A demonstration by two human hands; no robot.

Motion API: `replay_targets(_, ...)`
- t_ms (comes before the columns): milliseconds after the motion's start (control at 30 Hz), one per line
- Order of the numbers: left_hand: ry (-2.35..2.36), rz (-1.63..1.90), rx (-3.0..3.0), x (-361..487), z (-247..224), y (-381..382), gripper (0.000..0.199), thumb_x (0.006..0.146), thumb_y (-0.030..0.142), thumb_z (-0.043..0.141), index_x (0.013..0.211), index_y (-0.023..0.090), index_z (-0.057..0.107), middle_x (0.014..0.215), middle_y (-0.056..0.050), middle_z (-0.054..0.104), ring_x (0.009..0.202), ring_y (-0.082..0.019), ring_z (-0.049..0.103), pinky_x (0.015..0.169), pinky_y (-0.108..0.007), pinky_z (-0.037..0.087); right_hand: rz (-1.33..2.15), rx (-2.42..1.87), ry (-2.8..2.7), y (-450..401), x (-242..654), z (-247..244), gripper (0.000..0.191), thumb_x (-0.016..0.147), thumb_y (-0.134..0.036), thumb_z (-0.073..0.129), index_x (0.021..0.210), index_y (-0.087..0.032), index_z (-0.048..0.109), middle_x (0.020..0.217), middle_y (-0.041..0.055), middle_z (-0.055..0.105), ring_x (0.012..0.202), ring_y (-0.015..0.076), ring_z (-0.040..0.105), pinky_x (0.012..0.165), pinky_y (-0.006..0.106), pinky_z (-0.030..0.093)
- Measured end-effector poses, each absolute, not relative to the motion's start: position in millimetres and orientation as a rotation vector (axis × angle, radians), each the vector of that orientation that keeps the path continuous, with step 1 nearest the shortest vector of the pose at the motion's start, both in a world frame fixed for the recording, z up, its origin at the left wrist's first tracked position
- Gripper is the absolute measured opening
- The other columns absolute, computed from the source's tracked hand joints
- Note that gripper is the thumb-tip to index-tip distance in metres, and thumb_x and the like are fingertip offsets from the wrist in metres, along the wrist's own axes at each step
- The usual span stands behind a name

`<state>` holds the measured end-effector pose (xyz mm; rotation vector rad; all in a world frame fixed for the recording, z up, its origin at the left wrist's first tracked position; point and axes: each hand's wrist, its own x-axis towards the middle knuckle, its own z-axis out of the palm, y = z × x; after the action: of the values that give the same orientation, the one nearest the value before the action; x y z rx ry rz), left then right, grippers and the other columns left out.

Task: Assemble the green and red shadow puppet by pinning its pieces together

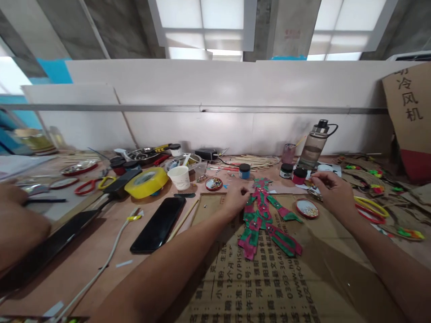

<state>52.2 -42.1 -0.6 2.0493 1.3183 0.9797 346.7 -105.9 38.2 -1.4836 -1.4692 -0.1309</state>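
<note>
A green and pink jointed figure (262, 215) with small metal fasteners lies on a printed cardboard sheet (215, 287). At the figure's upper left edge is my left hand (237, 199), its fingers pinched together near the shoulder; what they hold is too small to name. My right hand (332, 190) is raised to the right of the figure, thumb and fingertips together, with something tiny at the tips that I cannot make out. Between that hand and the figure sits a round red-rimmed dish (307, 208) of small fasteners.
A phone (158, 224), yellow tape roll (146, 181) and paper cup (179, 177) stand left of the cardboard. Behind are paint jars (244, 171) and a bottle (314, 146). Another person's hand (20, 220) is at far left. Scissors handles (370, 211) lie right.
</note>
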Motion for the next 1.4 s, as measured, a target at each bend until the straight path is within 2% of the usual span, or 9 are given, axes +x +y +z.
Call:
replay_targets(200,1.373,0.966,2.073,54,-5,-39,0.015,0.075,0.015,0.054,0.065,0.016,0.065,0.071,-0.002,0.068,0.071,-0.017,0.059,0.069,-0.027,0.044,-0.089,-1.436,-1.367,-112,356,39,0.024,0.077,-0.042,0.056,0.081,-0.020,0.066,0.080,0.0063,0.071,0.067,0.0191,0.062,0.066,0.033,0.050)
replay_targets(367,1.383,0.937,2.114,54,-6,-39,0.014,0.074,0.016,0.055,0.063,0.016,0.064,0.066,-0.001,0.065,0.067,-0.016,0.058,0.065,-0.025,0.043,-0.108,-1.479,-1.492,-109,355,38,0.021,0.079,-0.035,0.053,0.078,-0.020,0.067,0.076,0.0071,0.070,0.066,0.0198,0.060,0.066,0.033,0.049)
replay_targets(633,1.396,0.950,2.192,55,-6,-39,0.015,0.074,0.017,0.051,0.068,0.016,0.065,0.074,-0.004,0.068,0.069,-0.017,0.059,0.065,-0.026,0.044,-0.005,-1.721,-1.797,-104,360,36,0.020,0.086,-0.026,0.050,0.084,-0.017,0.068,0.089,0.0089,0.072,0.078,0.0198,0.063,0.072,0.030,0.046)
replay_targets(800,1.399,0.959,2.222,55,-10,-32,0.013,0.073,0.016,0.052,0.067,0.016,0.064,0.074,-0.003,0.068,0.071,-0.017,0.059,0.066,-0.026,0.044,0.093,-1.776,-1.916,-102,372,33,0.025,0.087,-0.035,0.053,0.090,-0.017,0.070,0.092,0.0091,0.073,0.083,0.0218,0.065,0.071,0.029,0.045)
replay_targets(900,1.410,0.947,2.228,54,-13,-29,0.013,0.074,0.017,0.053,0.068,0.016,0.064,0.076,-0.003,0.068,0.072,-0.017,0.060,0.066,-0.026,0.044,0.190,-1.818,-2.048,-101,374,30,0.034,0.084,-0.046,0.059,0.095,-0.017,0.070,0.095,0.0113,0.073,0.084,0.0250,0.066,0.070,0.030,0.046)
replay_targets(967,1.423,0.936,2.232,54,-15,-29,0.013,0.074,0.018,0.054,0.068,0.017,0.065,0.076,-0.003,0.069,0.072,-0.018,0.060,0.064,-0.026,0.043,0.292,-1.843,-2.173,-101,374,28,0.042,0.080,-0.051,0.063,0.105,-0.018,0.069,0.102,0.0120,0.072,0.089,0.0275,0.067,0.073,0.031,0.048)
replay_targets(1067,1.456,0.924,2.236,54,-16,-32,0.011,0.074,0.016,0.054,0.069,0.017,0.064,0.076,-0.004,0.068,0.071,-0.018,0.060,0.064,-0.027,0.043,0.409,-1.760,-2.309,-103,372,22,0.057,0.075,-0.047,0.069,0.126,-0.023,0.060,0.120,0.0089,0.068,0.104,0.0296,0.064,0.085,0.034,0.048)
replay_targets(1133,1.479,0.921,2.240,54,-18,-33,0.010,0.075,0.016,0.055,0.069,0.016,0.064,0.075,-0.004,0.068,0.071,-0.018,0.060,0.065,-0.027,0.043,0.395,-1.752,-2.323,-105,370,19,0.064,0.072,-0.043,0.071,0.132,-0.024,0.056,0.125,0.0083,0.065,0.110,0.0311,0.061,0.088,0.036,0.048)
replay_targets(1400,1.453,0.904,2.271,54,-28,-30,0.010,0.077,0.014,0.054,0.074,0.017,0.063,0.081,-0.005,0.067,0.078,-0.017,0.059,0.069,-0.026,0.042,0.287,-1.727,-2.288,-102,363,5,0.055,0.077,-0.036,0.064,0.128,-0.018,0.059,0.127,0.0126,0.063,0.113,0.0301,0.059,0.097,0.039,0.043)
